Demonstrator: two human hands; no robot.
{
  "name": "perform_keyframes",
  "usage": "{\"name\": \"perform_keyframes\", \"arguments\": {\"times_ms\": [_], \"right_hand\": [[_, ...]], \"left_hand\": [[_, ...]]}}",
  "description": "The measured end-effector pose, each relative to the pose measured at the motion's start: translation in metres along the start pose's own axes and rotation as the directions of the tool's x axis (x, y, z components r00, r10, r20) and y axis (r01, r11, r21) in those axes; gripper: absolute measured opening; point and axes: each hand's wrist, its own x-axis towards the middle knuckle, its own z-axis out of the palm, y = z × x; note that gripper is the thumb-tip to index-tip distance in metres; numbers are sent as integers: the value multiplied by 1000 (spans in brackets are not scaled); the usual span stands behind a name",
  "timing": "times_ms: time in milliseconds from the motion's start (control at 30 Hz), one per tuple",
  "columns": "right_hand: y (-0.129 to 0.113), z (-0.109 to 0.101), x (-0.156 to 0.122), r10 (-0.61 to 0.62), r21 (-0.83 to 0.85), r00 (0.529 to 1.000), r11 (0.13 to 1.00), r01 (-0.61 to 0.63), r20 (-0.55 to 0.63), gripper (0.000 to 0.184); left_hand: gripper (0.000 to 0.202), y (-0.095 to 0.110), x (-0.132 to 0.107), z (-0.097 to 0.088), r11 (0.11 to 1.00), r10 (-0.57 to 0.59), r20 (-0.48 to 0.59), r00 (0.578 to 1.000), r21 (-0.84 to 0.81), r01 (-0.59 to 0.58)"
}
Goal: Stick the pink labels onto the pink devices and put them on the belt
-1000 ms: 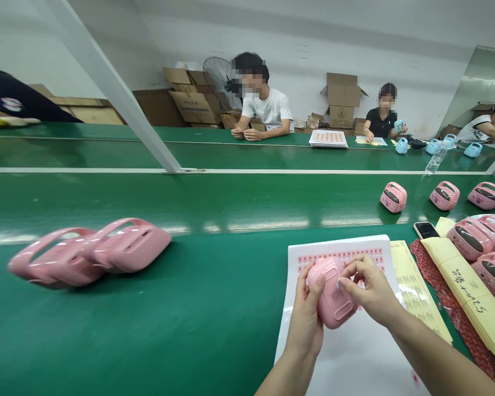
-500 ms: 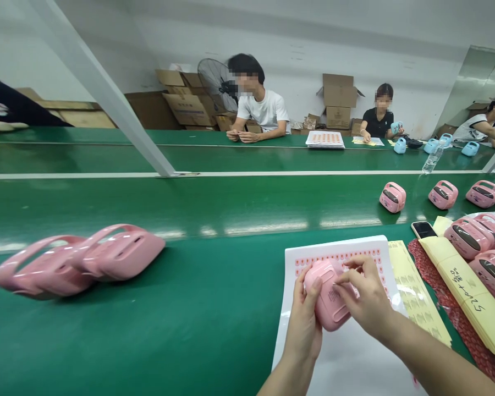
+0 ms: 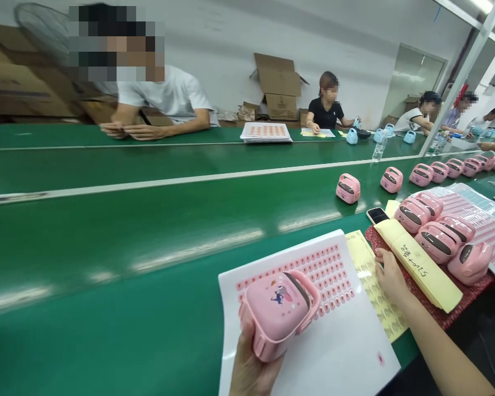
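head view: the left hand (image 3: pixel 256 373) grips the case (image 3: pixel 274 308) from below at lower centre of the frame, thumb against its near left side. the case is tilted, printed face up, its handle (image 3: pixel 314 294) pointing right, towards the right hand (image 3: pixel 391 278). that hand is well apart from the case, at the right edge of the yellow sheet (image 3: pixel 381 305), and is the nearer hand to it; the sheet's long axis slants from upper left to lower right, roughly in line with the right forearm. its fingers are bent close together, but i cannot tell whether they pinch anything. the case is over the white sheet (image 3: pixel 325 346), which bears rows of stickers (image 3: pixel 332 283). right of the right hand, yellow strips (image 3: pixel 421 269) lie on red wrap (image 3: pixel 474 291), more cases (image 3: pixel 439 242) beside them. at upper centre is a carton (image 3: pixel 280 107) with raised flaps, its inside hidden. the bottle (image 3: pixel 379 147) at upper right is clear; its contents are too small to tell.
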Motion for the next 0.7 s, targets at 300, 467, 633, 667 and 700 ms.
{"name": "perform_keyframes", "arguments": {"times_ms": [300, 467, 633, 667, 700], "right_hand": [[-12, 18, 8, -107, -92, 992, 989, 112, 60, 35], [-59, 45, 32, -381, 27, 900, 923, 385, 210, 41], [-98, 70, 56, -539, 146, 754, 837, 527, 375, 50], [-103, 74, 60, -553, 167, 730, 828, 535, 402, 52], [-106, 76, 63, -561, 187, 711, 822, 538, 425, 55]], "left_hand": [[35, 8, 8, -24, 997, 65, 68, 996, -56, -61], [62, 11, 12, -33, 1000, -16, 55, 998, 2, 16], [73, 16, 0, -16, 992, 124, 34, 992, 34, -125], [74, 19, -4, -10, 983, 176, 44, 983, 35, -178], [74, 24, -7, -5, 971, 232, 52, 971, 39, -234]]}}
